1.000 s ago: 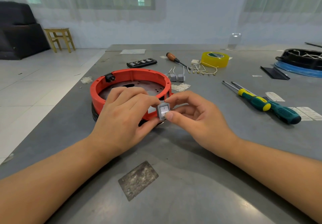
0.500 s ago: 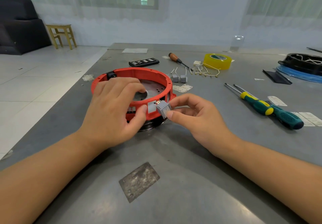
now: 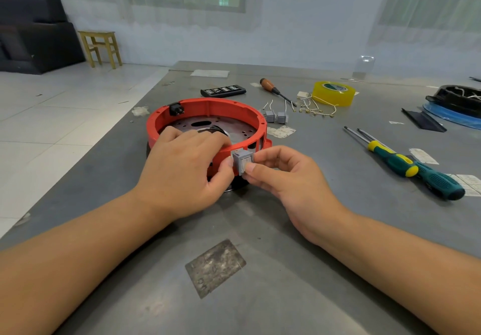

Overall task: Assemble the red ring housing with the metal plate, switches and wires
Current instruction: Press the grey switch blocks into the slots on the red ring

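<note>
The red ring housing (image 3: 208, 105) lies on the grey table with the perforated metal plate (image 3: 234, 129) inside it and a black socket (image 3: 176, 109) on its far-left wall. My left hand (image 3: 182, 170) grips the near rim, fingers inside, thumb outside. My right hand (image 3: 281, 176) pinches a grey rocker switch (image 3: 242, 162) against the outside of the near wall. Two more grey switches (image 3: 276, 117) with wire leads lie behind the ring, next to loose wires (image 3: 317, 109).
To the right lie two green-and-yellow screwdrivers (image 3: 406, 164). At the back sit a wooden-handled screwdriver (image 3: 273, 88), a yellow tape roll (image 3: 333, 93) and a black bit case (image 3: 223, 91). A black part on blue (image 3: 458, 103) is far right. The table's left edge drops to tiled floor.
My left hand slid from the switch onto the ring's near rim, fingers going inside. My right hand brought the grey switch up against the outer wall.
</note>
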`<state>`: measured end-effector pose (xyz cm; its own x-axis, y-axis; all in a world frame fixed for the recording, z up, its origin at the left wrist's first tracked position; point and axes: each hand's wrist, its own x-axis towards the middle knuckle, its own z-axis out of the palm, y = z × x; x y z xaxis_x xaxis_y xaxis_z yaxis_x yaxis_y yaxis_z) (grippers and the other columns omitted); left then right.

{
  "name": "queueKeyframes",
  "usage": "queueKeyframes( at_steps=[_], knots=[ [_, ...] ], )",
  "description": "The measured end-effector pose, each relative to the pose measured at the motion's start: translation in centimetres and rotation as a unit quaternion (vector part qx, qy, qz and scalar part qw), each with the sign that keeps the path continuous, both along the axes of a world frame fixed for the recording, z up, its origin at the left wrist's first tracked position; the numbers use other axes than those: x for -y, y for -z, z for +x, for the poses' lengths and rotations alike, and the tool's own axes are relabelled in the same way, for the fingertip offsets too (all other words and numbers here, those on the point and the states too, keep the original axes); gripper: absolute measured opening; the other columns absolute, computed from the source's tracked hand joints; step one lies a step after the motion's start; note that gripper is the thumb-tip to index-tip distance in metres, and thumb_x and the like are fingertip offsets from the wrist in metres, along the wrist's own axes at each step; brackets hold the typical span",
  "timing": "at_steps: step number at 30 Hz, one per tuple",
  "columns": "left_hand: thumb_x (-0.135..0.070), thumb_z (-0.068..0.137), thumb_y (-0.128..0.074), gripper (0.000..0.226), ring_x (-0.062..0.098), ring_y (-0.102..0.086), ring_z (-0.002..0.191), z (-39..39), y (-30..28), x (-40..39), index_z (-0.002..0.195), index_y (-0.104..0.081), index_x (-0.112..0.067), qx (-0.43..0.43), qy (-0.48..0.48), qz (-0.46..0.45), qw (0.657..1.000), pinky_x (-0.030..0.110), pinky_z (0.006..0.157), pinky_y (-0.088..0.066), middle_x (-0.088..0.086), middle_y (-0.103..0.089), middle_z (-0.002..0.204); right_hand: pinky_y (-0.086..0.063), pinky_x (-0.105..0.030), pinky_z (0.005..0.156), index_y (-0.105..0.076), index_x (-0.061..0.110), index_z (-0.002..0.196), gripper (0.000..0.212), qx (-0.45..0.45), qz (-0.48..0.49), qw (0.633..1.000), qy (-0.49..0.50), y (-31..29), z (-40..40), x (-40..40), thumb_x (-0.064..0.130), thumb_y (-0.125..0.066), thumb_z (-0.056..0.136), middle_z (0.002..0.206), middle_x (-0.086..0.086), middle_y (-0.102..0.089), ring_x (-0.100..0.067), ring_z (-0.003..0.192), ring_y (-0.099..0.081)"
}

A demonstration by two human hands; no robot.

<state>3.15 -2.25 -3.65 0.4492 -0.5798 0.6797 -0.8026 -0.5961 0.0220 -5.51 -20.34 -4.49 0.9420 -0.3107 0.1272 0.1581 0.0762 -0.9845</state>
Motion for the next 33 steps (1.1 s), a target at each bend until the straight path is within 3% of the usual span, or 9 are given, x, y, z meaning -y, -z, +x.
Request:
queueKeyframes(
  at_steps=[6, 21, 23, 25, 27, 29, 31, 33],
  knots=[
    [-0.053, 0.097, -0.047, 0.044, 0.023, -0.066, 0.074, 0.3, 0.3, 0.2, 0.103, -0.07, -0.016, 0.015, 0.015, -0.027, 0.999, 0.045, 0.075, -0.043, -0.005, -0.069, 0.08, -0.058, -0.023, 0.074, -0.073, 0.011, 0.093, 0.014, 0.007, -0.007, 1.0, -0.004, -0.2, 0.1, -0.1, 0.006, -0.081, 0.083, 0.093, -0.012, -0.076, -0.022, 0.085, -0.075],
    [-0.05, 0.097, -0.05, 0.039, 0.023, -0.061, 0.066, 0.7, 0.6, 0.2, 0.1, -0.068, -0.016, 0.026, 0.02, -0.028, 0.999, 0.044, 0.07, -0.042, -0.007, -0.062, 0.072, -0.059, -0.024, 0.071, -0.074, 0.015, 0.094, 0.012, 0.014, -0.075, 0.997, 0.016, -0.1, 0.8, -0.4, 0.011, -0.081, 0.086, 0.086, -0.001, -0.077, -0.02, 0.085, -0.074],
    [-0.05, 0.097, -0.05, 0.038, 0.021, -0.059, 0.064, 0.9, 0.5, 0.1, 0.099, -0.067, -0.016, 0.028, 0.027, -0.031, 0.999, 0.043, 0.07, -0.042, -0.011, -0.055, 0.07, -0.059, -0.023, 0.07, -0.072, 0.018, 0.096, 0.016, 0.01, -0.089, 0.996, 0.027, 0.0, 1.0, -0.6, 0.016, -0.083, 0.084, 0.086, 0.004, -0.075, -0.02, 0.085, -0.073],
    [-0.05, 0.098, -0.049, 0.038, 0.02, -0.055, 0.061, 1.0, 0.4, 0.0, 0.098, -0.067, -0.016, 0.027, 0.034, -0.033, 0.999, 0.043, 0.069, -0.041, -0.013, -0.049, 0.069, -0.056, -0.02, 0.07, -0.068, 0.025, 0.101, 0.027, 0.009, -0.143, 0.988, 0.054, -0.1, 1.1, -0.6, 0.026, -0.086, 0.081, 0.092, 0.011, -0.072, -0.009, 0.079, -0.069],
    [-0.051, 0.098, -0.048, 0.04, 0.018, -0.052, 0.061, 1.0, 0.3, -0.1, 0.098, -0.067, -0.016, 0.019, 0.039, -0.033, 0.999, 0.042, 0.07, -0.04, -0.013, -0.049, 0.069, -0.052, -0.016, 0.08, -0.062, 0.032, 0.113, 0.041, 0.045, -0.292, 0.951, 0.094, -0.5, 1.2, 0.0, 0.042, -0.083, 0.079, 0.107, 0.015, -0.063, 0.0, 0.091, -0.062],
    [-0.052, 0.097, -0.048, 0.041, 0.016, -0.051, 0.063, 1.2, 0.2, -0.4, 0.098, -0.068, -0.017, 0.011, 0.047, -0.03, 0.998, 0.042, 0.072, -0.041, -0.012, -0.053, 0.07, -0.039, -0.015, 0.098, -0.059, 0.034, 0.125, 0.052, 0.118, -0.462, 0.872, 0.111, -1.1, 1.4, 0.8, 0.051, -0.077, 0.08, 0.127, 0.016, -0.054, 0.001, 0.117, -0.049],
    [-0.052, 0.097, -0.048, 0.039, 0.016, -0.053, 0.065, 1.4, 0.0, -0.8, 0.099, -0.067, -0.018, 0.0, 0.064, -0.023, 0.998, 0.043, 0.073, -0.042, -0.01, -0.057, 0.073, -0.031, -0.032, 0.112, -0.063, 0.032, 0.125, 0.047, 0.162, -0.569, 0.8, 0.098, -1.7, 1.8, 1.6, 0.055, -0.071, 0.085, 0.133, 0.017, -0.056, -0.005, 0.132, -0.041],
    [-0.051, 0.096, -0.048, 0.038, 0.018, -0.054, 0.068, 1.7, -0.2, -1.3, 0.099, -0.068, -0.019, -0.013, 0.084, -0.017, 0.996, 0.042, 0.073, -0.041, -0.009, -0.058, 0.074, -0.024, -0.045, 0.117, -0.068, 0.031, 0.118, 0.039, 0.17, -0.619, 0.764, 0.059, -2.0, 2.3, 2.3, 0.057, -0.063, 0.09, 0.124, 0.018, -0.063, -0.006, 0.132, -0.047]
  ],
)
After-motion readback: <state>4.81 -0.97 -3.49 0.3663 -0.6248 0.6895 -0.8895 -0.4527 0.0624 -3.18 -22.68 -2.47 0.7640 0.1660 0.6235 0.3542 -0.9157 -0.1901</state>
